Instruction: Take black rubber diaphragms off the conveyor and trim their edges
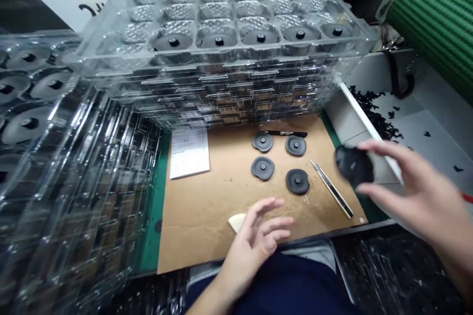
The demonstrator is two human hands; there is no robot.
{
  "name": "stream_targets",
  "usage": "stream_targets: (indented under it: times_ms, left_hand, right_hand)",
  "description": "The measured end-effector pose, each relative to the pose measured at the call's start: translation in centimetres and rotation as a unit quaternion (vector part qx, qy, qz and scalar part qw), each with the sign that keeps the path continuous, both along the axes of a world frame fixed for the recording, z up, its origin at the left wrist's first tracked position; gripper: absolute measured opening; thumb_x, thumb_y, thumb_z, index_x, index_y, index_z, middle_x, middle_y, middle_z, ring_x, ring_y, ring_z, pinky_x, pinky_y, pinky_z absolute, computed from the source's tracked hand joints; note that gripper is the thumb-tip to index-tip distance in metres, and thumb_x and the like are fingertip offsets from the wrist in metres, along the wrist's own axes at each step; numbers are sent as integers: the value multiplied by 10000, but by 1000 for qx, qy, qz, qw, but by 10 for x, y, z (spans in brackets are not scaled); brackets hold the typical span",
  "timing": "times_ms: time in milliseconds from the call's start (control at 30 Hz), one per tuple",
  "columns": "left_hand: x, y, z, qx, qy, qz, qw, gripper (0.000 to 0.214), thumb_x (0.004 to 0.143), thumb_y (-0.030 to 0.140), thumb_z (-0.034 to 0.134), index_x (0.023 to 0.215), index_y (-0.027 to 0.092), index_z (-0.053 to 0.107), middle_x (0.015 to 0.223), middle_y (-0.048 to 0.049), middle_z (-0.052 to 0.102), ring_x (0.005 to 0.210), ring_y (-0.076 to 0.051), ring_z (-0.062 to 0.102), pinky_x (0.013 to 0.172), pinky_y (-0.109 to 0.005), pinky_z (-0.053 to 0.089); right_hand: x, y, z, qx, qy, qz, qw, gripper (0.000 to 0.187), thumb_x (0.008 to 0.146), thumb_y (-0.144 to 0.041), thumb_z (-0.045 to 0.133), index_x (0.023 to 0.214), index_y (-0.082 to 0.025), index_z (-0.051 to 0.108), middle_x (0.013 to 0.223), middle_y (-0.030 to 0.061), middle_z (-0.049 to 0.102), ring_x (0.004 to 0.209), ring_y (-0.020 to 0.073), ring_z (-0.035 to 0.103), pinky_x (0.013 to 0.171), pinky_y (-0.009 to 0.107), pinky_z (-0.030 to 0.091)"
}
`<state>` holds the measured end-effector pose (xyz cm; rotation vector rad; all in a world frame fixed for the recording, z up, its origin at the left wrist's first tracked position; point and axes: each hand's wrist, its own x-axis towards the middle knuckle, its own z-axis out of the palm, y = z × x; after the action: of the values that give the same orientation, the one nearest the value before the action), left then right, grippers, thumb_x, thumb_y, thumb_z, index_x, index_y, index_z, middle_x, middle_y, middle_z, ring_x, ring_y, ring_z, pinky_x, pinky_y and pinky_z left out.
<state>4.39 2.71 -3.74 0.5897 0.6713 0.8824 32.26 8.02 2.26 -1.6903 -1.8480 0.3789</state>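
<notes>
Head view: I see the right hand (417,192) pinching a black disc (354,165) by the cardboard's (207,206) right edge; the left hand (254,241), fingers loosely spread, grips nothing visible. Five seated discs (261,38) line the top tray's (185,55) near edge; four loose discs (262,168) lie on the cardboard.

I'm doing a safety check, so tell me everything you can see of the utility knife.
The utility knife is slim, with a pale casing, a dark strip along its length and a narrow, metallic-looking tip; how much blade is out is hard to tell. It lies slantwise on the cardboard sheet, tip to the upper left, right of four dark discs. Only the sheet touches it.
</notes>
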Motion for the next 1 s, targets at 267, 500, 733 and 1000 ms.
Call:
stream_targets:
  times_ms: [267,500,733,1000]
  left_hand:
    - [-7,-19,-4,27,15,88,996,696,583,390,798,1219,301,530,1313,-57,509,1265,-254,424,1060,-335,341]
    - [-18,-40,0,-16,-19,172,985,714,580,354,810,1229,290,519,1261,-58,531,1196,-308,505,1024,-398,399]
    - [-18,-43,6,-34,-60,207,976,627,651,341,768,1225,268,525,1281,-81,523,1162,-331,535,1041,-478,364]
    - [-29,-40,9,0,7,305,952,639,640,350,768,1223,235,534,1263,-90,543,1192,-276,517,986,-332,445]
  right_hand:
    - [-114,-68,-33,-113,172,168,964,745,746,-334,710,1377,-283,316,1258,41,530,1203,192,475,1052,321,386]
    - [-120,-75,-46,-123,184,187,957,685,811,-523,565,1391,-257,314,1325,76,477,1212,229,458,1035,371,374]
    - [-43,-44,-125,-37,-105,-183,977,415,802,-448,573,1100,-161,599,1086,149,558,1063,301,486,941,481,344]
    - [-30,-27,-149,-15,-61,-238,969,277,792,-355,561,979,-157,610,1160,159,533,1130,325,418,957,528,281]
